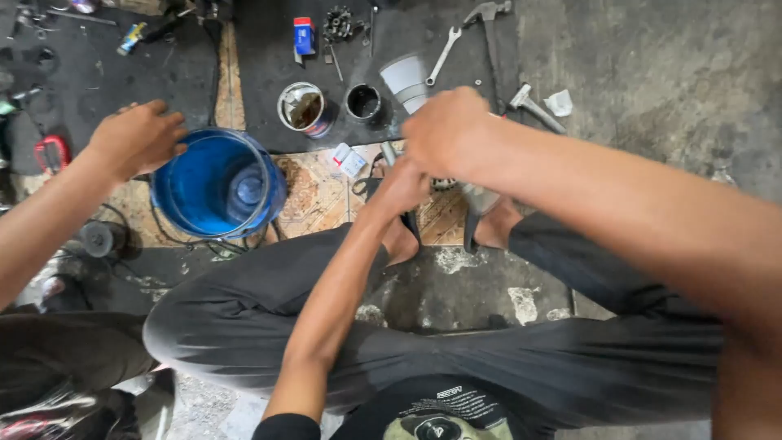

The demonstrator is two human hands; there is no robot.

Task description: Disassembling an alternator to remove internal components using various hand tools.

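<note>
A small metal part point(476, 198) sits under the right hand point(446, 130), just beside the left hand point(401, 186). Both hands are curled closed around it.

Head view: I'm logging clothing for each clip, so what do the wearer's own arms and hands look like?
Both arms are bare to the top; the left hand and right hand wear no gloves, rings or watch. A short black sleeve edges the left upper arm.

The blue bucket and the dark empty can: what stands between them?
In the head view, an open tin with brownish contents stands between the blue bucket and the dark can.
</note>
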